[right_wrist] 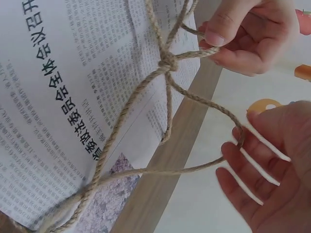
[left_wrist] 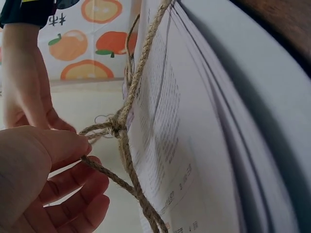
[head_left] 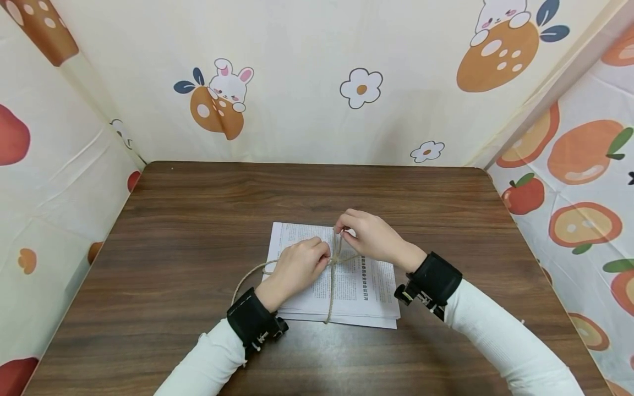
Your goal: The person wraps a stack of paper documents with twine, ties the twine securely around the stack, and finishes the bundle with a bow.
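A stack of printed papers (head_left: pixel 378 300) lies on the table, bound crosswise with jute twine (head_left: pixel 332 291). The twine is knotted near the middle of the top sheet; this knot (right_wrist: pixel 168 63) shows clearly in the right wrist view. My left hand (head_left: pixel 299 264), over the left part of the stack, pinches a short twine loop beside the knot between thumb and finger. At the far side, my right hand (head_left: pixel 371 236) holds a wider loop of twine (right_wrist: pixel 209 103), which runs between its thumb and fingers. One length of twine trails off the stack's left side.
The brown wooden table (head_left: pixel 173 247) extends around the stack. A pale patterned cloth wall (head_left: pixel 297 110) stands behind it, with fruit-printed cloth (head_left: pixel 584 220) on the right. Black bands with small cameras circle both wrists.
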Tool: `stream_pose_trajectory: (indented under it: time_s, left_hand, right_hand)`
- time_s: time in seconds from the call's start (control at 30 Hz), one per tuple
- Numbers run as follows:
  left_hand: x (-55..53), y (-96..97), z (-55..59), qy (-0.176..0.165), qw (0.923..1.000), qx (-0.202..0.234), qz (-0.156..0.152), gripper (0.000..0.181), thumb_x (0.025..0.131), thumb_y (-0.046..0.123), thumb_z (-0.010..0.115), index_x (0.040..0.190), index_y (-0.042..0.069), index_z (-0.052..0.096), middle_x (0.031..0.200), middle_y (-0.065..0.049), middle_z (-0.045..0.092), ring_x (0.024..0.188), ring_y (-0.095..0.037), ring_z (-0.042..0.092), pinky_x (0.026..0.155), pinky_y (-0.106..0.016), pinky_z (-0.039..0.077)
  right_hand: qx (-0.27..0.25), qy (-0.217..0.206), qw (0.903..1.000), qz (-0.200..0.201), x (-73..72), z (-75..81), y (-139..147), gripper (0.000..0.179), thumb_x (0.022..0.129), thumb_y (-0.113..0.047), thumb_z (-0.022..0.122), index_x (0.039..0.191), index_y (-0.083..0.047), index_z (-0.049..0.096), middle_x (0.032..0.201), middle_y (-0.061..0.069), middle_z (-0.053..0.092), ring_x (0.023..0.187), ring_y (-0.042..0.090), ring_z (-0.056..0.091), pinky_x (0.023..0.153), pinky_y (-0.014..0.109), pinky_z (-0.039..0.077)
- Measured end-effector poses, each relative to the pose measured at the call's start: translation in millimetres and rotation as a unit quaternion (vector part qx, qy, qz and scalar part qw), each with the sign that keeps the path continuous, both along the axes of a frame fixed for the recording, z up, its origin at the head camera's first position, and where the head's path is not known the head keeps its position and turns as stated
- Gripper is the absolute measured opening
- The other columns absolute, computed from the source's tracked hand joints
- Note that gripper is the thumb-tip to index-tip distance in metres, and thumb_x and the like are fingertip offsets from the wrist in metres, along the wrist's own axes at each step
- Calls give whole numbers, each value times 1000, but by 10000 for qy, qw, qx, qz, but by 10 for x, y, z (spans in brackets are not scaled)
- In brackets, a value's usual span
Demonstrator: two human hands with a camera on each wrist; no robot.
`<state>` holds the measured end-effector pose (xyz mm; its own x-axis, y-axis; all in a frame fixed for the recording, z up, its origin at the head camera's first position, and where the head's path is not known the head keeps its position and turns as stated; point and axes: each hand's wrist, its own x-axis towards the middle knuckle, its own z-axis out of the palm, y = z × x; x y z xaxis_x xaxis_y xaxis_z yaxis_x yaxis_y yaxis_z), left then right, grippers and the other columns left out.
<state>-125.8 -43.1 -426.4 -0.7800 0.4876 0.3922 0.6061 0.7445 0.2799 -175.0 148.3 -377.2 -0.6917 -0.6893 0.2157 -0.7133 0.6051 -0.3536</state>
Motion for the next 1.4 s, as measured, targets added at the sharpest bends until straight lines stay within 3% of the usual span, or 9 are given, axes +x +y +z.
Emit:
stream_pose_trajectory:
  time_s: [0.2, 0.53, 0.73, 0.83, 0.97, 1.17, 1.27, 1.4]
  left_hand:
    - [17, 10, -33, 66, 9998, 132, -97, 12, 82, 16, 67, 73, 15, 60, 66, 6, 47, 53, -5, 42, 46, -20, 35]
    - [49, 13, -59, 219, 9995, 234, -41, 6, 80, 12, 66, 75, 14, 63, 70, 4, 55, 57, -10, 51, 49, -26, 42]
    - [59, 12, -82, 76, 9997, 213, -16, 5, 79, 12, 68, 77, 14, 64, 71, 3, 58, 60, -12, 56, 50, -28, 44]
    - [63, 13, -89, 0, 9998, 189, -24, 4, 79, 12, 68, 77, 14, 65, 72, 4, 59, 62, -12, 57, 51, -27, 45]
    - [71, 13, -89, -21, 9998, 174, -34, 6, 80, 14, 68, 76, 14, 64, 72, 3, 59, 63, -12, 57, 52, -27, 45]
    - [84, 10, -86, 52, 9999, 137, -18, 10, 80, 17, 69, 74, 12, 64, 69, 0, 59, 61, -15, 57, 51, -29, 44]
    - [88, 8, -88, 38, 9999, 117, -9, 9, 80, 17, 70, 77, 10, 65, 70, -2, 61, 62, -17, 59, 51, -30, 46]
    - [88, 3, -101, 106, 9998, 123, -78, 8, 79, 16, 71, 79, 11, 64, 71, -1, 61, 61, -15, 59, 50, -29, 45]
  right_hand:
    - [-230, -194, 9993, 221, -30, 12, -102, 10, 89, -7, 55, 94, -13, 62, 93, -5, 61, 89, 6, 58, 77, 26, 48]
    - [-486, -784, 9945, 490, -1, -31, -316, 16, 90, -8, 51, 101, -14, 60, 98, -4, 62, 92, 6, 58, 79, 26, 48]
    - [-595, -1153, 9908, 386, -16, -48, -412, 19, 92, -9, 48, 106, -12, 60, 101, -1, 61, 87, 6, 55, 76, 26, 48]
    - [-351, -921, 9945, 356, -28, -25, -457, 18, 93, -11, 49, 106, -12, 60, 99, -3, 60, 86, 7, 54, 76, 25, 46]
    - [37, -277, 9978, 596, -41, 18, -502, 16, 92, -11, 49, 103, -13, 61, 93, -5, 59, 86, 10, 52, 77, 25, 44]
    - [6, 499, 9904, 1288, -52, 12, -542, 15, 89, -7, 50, 94, -14, 62, 90, -6, 60, 86, 10, 54, 82, 24, 42]
    - [-164, 484, 9869, 1532, -52, 9, -558, 14, 88, -6, 52, 93, -14, 63, 91, -6, 61, 89, 9, 54, 84, 24, 42]
    - [-343, 12, 9882, 1495, -50, 57, -576, 14, 89, -7, 52, 95, -14, 63, 93, -6, 61, 94, 8, 54, 86, 23, 43]
